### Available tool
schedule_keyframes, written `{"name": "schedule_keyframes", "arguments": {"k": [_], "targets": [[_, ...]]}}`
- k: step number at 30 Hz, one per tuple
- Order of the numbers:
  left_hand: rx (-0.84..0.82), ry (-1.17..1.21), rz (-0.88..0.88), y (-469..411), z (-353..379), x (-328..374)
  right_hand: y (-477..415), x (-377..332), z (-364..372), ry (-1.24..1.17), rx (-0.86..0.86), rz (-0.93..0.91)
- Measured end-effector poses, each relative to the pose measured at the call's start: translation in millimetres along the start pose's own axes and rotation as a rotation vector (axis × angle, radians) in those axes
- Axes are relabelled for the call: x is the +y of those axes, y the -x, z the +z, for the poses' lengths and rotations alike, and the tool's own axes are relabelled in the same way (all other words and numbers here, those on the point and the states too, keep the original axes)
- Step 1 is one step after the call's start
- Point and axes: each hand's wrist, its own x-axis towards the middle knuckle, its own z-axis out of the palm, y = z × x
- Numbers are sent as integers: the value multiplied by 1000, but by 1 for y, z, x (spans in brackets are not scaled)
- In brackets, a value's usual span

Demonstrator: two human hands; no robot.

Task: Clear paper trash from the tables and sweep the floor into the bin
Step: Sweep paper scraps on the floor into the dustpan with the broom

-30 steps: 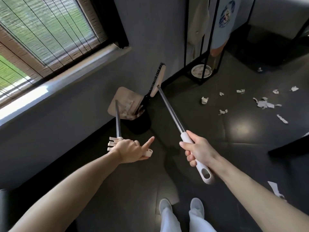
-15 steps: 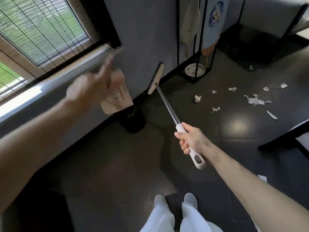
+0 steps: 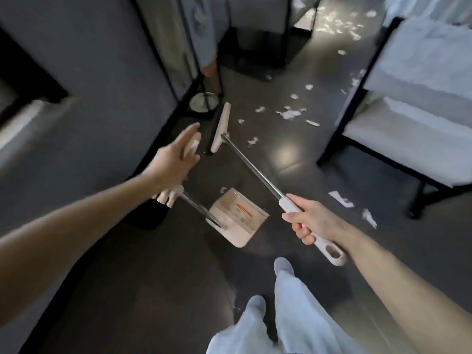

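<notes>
Right hand, at 4 o'clock in the view, is wrapped tight round the white grip of the broom; the metal shaft runs toward 11 o'clock to the white head, which sits low just beside a black rack frame; whether the head touches the floor I cannot tell. Left hand, at 10 o'clock, is blurred, its fingers stretched straight out; the white top of the dustpan handle lies against the hand's underside, but I cannot tell whether the hand clamps it. The dustpan's tray sits tilted at centre, between the 2 arms, with a printed label inside. Paper scraps are strewn over the dark floor from 12 to 1 o'clock, beyond the broom head; 2 more pieces lie at 3 o'clock, near the black leg of a white-topped table. At 6 o'clock are pale trouser legs and 2 shoes.
</notes>
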Motion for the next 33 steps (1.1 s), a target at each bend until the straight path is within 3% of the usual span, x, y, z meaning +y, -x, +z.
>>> {"name": "schedule_keyframes", "arguments": {"k": [6,14,19,23,33], "targets": [[-360,54,181,6,126,74,88,91,-62,-218,191,86],[-757,201,308,68,289,242,214,201,-165,-524,505,192],[-848,218,473,121,392,362,294,266,-256,-657,650,221],[-915,352,346,141,463,453,348,303,-337,-737,746,204],[-783,250,510,86,624,695,400,325,-591,-985,859,88]]}}
